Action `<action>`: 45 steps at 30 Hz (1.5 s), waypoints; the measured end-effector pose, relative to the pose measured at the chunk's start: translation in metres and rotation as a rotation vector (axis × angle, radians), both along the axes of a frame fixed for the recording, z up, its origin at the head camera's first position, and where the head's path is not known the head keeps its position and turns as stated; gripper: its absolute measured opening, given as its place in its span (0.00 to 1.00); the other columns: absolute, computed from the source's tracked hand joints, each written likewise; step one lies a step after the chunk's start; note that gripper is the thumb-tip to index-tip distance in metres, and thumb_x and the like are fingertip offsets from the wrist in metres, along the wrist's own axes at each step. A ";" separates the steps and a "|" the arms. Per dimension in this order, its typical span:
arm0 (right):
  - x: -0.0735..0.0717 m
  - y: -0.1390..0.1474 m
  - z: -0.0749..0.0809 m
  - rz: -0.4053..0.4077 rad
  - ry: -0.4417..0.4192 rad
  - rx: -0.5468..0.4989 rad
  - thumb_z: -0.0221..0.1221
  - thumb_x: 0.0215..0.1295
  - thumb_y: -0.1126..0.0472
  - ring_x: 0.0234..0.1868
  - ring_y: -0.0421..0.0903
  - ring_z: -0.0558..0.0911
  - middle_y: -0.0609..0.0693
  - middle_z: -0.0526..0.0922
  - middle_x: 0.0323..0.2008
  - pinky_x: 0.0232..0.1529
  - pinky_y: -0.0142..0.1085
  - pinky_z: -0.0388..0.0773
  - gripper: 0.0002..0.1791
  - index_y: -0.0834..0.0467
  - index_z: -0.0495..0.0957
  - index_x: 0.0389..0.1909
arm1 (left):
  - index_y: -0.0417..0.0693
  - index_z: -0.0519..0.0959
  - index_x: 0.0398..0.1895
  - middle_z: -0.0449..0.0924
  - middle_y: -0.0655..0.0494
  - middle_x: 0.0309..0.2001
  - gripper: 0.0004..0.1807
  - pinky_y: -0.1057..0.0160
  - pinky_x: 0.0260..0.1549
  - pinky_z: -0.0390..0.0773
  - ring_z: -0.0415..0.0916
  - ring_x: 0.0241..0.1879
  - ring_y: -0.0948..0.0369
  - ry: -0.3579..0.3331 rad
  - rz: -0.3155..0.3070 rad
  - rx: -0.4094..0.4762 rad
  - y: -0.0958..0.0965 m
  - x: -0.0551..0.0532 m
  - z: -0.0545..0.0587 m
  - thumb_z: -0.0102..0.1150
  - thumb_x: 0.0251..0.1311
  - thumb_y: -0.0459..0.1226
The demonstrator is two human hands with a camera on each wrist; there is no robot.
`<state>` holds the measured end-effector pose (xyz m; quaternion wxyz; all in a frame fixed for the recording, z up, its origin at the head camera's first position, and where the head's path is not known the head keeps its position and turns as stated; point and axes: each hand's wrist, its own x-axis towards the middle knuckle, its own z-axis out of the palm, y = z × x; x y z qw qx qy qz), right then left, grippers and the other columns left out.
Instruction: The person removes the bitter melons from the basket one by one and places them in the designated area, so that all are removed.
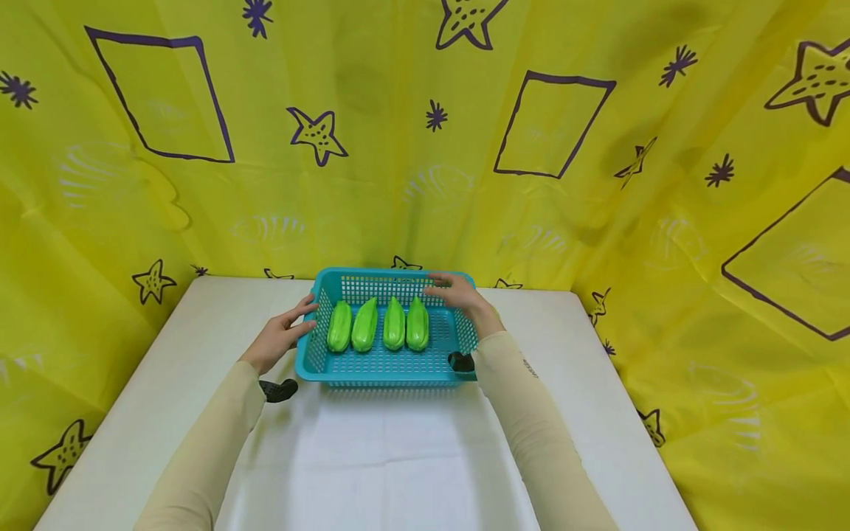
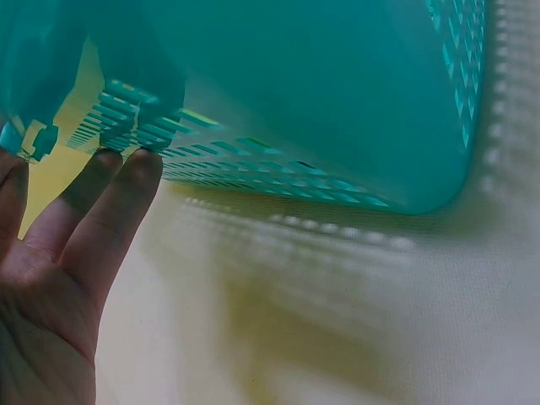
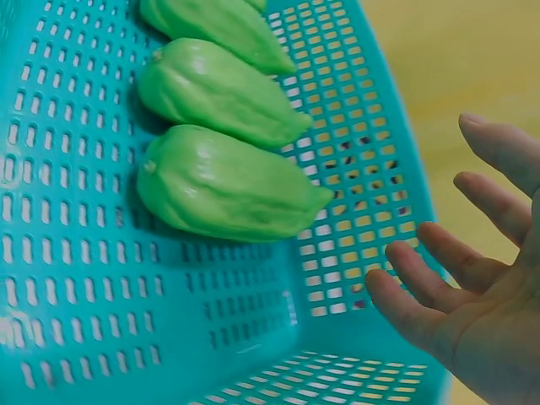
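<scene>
A turquoise plastic basket (image 1: 392,374) with slotted walls stands on the white table. Inside lie several glossy green, ribbed vegetables (image 1: 395,324), each tapering to a point, side by side; their exact kind is unclear. My left hand (image 1: 277,337) is at the basket's left end, its fairly straight fingertips touching the outer wall (image 2: 278,164) in the left wrist view. Over the far right corner of the basket, my right hand (image 1: 460,293) has its fingers spread and relaxed. The right wrist view shows this hand (image 3: 481,295) beside the rim, holding nothing, near the closest green vegetable (image 3: 228,184).
A yellow curtain (image 1: 385,206) printed with stars and frames hangs behind and along both sides of the white table (image 1: 385,457). Dark straps (image 1: 279,390) show at both wrists.
</scene>
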<state>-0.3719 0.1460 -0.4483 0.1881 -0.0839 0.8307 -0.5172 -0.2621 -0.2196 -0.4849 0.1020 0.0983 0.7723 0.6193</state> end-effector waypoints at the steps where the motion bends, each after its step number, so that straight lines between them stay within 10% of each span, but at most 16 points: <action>1: 0.000 -0.001 -0.002 0.001 -0.008 0.005 0.60 0.69 0.54 0.69 0.59 0.64 0.60 0.61 0.71 0.64 0.55 0.67 0.32 0.53 0.64 0.72 | 0.37 0.56 0.75 0.40 0.56 0.79 0.31 0.38 0.62 0.64 0.40 0.75 0.45 -0.001 0.002 0.002 0.000 -0.001 -0.001 0.49 0.74 0.37; 13: 0.003 -0.012 -0.029 -0.062 -0.156 -0.113 0.60 0.69 0.60 0.72 0.59 0.60 0.59 0.57 0.73 0.67 0.56 0.63 0.30 0.53 0.66 0.71 | 0.47 0.57 0.76 0.40 0.64 0.78 0.33 0.39 0.61 0.66 0.41 0.75 0.48 0.023 0.014 -0.027 -0.011 -0.013 -0.028 0.51 0.73 0.45; 37: 0.009 -0.020 -0.045 0.096 -0.189 0.055 0.61 0.67 0.65 0.69 0.59 0.64 0.61 0.54 0.74 0.61 0.55 0.72 0.29 0.53 0.69 0.69 | 0.48 0.58 0.76 0.40 0.63 0.78 0.33 0.38 0.61 0.66 0.40 0.76 0.49 0.032 0.012 -0.028 -0.011 -0.017 -0.029 0.52 0.72 0.46; 45: 0.008 -0.022 -0.047 0.110 -0.189 0.095 0.59 0.68 0.68 0.71 0.58 0.61 0.57 0.51 0.76 0.61 0.55 0.71 0.30 0.51 0.69 0.70 | 0.40 0.56 0.76 0.39 0.58 0.79 0.31 0.35 0.62 0.63 0.39 0.75 0.46 0.010 -0.002 -0.011 -0.004 -0.006 -0.011 0.49 0.74 0.39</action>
